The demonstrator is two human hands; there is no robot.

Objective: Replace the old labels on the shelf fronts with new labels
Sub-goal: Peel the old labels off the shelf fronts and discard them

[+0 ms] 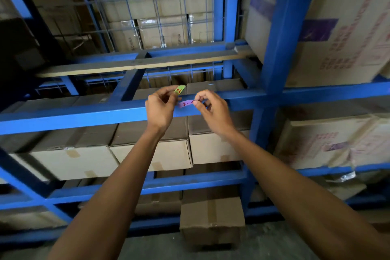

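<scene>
Pink label (186, 103) on beam, R fingers (199, 99) pinching; L hand (161, 105) holds green label (179, 90)

Place: warehouse storeroom
Racking: blue-painted steel shelving frame (249, 99) fills the frame
Stock: taped brown cardboard cartons (213, 148) stacked centre, right
Floor: bare grey concrete floor (274, 245), bottom

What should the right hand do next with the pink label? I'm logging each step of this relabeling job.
Probably peel it off the blue shelf beam. The right hand pinches one end of the pink label, which lies on the beam's front. The left hand holds a green label in its grip just above, apparently the replacement, so the spot likely must be cleared first.
</scene>
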